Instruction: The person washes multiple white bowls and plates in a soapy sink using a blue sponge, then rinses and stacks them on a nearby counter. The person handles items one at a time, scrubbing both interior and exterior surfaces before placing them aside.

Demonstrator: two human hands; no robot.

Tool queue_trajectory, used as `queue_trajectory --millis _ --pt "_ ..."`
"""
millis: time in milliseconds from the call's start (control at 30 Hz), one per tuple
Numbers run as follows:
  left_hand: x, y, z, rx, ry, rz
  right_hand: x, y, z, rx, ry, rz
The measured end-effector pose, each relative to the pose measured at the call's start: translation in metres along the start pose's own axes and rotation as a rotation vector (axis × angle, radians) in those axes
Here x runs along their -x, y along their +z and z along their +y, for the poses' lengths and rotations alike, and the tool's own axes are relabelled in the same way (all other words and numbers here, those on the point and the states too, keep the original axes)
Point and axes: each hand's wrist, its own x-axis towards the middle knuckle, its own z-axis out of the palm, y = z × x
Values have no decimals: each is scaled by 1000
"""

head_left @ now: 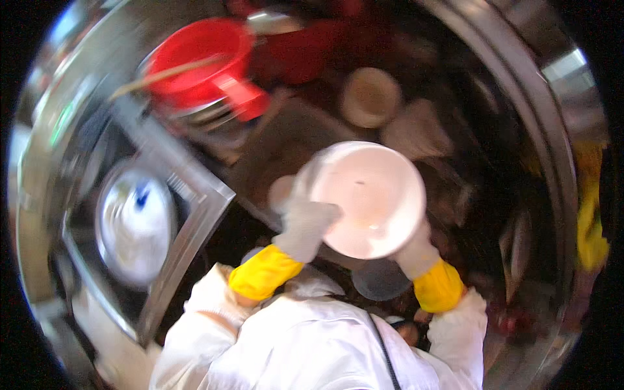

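Note:
A round white bowl (377,195) is held tilted in front of my body, its pale inside showing with a small dark speck. My left hand (308,229), in a greyish-white glove with a yellow cuff, closes on the bowl's left rim with the thumb over the edge. On the lower right side, my right hand (418,252), gloved the same way, grips the bowl; its fingers are mostly hidden behind the wall.
A red plastic dipper (244,97) with a wooden stick (162,73) across it stands at the far left. Nearer, a round whitish dish (135,224) lies by a metal frame (188,260). Beyond the bowl are a cream tub (370,97) and a grey bin (286,130), all blurred.

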Motion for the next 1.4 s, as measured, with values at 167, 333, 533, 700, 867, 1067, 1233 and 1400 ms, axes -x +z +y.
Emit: queue_trajectory --millis 167,333,533,700,867,1067,1233,1400 --pt "43 -69 8 1 -47 15 33 22 37 167 87 -113" --pt "87 -155 27 343 285 33 51 85 92 151 161 -222" --pt "94 -310 12 169 353 337 26 189 217 190 374 -527" --pt "68 -435 -26 -107 128 518 -17 264 338 350 422 -847" --pt "47 -494 -62 111 111 652 -32 307 410 1762 -501 -1168" --pt "15 -537 -97 183 63 503 -58 297 456 1509 -58 -1028" --pt "15 -549 -119 138 -12 465 -83 278 486 359 733 -517" --pt "20 -563 -101 -368 -42 424 -79 275 488 753 494 -793"
